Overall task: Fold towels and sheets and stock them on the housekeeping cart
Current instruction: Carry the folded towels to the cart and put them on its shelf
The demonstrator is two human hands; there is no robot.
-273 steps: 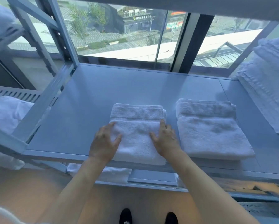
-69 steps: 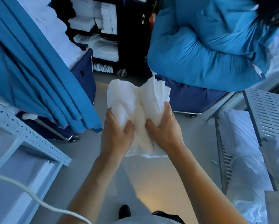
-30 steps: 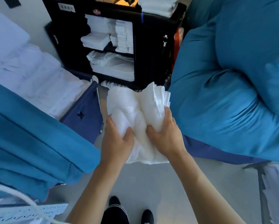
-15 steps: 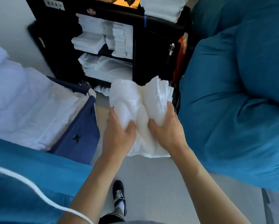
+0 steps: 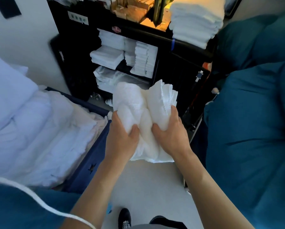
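Note:
I carry a stack of folded white towels (image 5: 143,111) in front of me, squeezed between both hands. My left hand (image 5: 121,138) grips its left side and my right hand (image 5: 171,134) grips its right side, thumbs pressed into the top. Straight ahead stands the black housekeeping cart (image 5: 174,70). Its open shelves hold folded white linen (image 5: 122,53), and a pile of white towels (image 5: 196,22) sits on its top right corner.
A dark blue laundry bin heaped with white sheets (image 5: 39,129) stands at my left. Large teal bags (image 5: 254,121) crowd the right. A narrow strip of pale floor (image 5: 146,187) runs between them toward the cart. A white cord (image 5: 31,194) crosses the lower left.
I have walked from the metal shelf toward the cart with the towels in both hands. The cart has drawn much closer over the last second. My grip has not changed.

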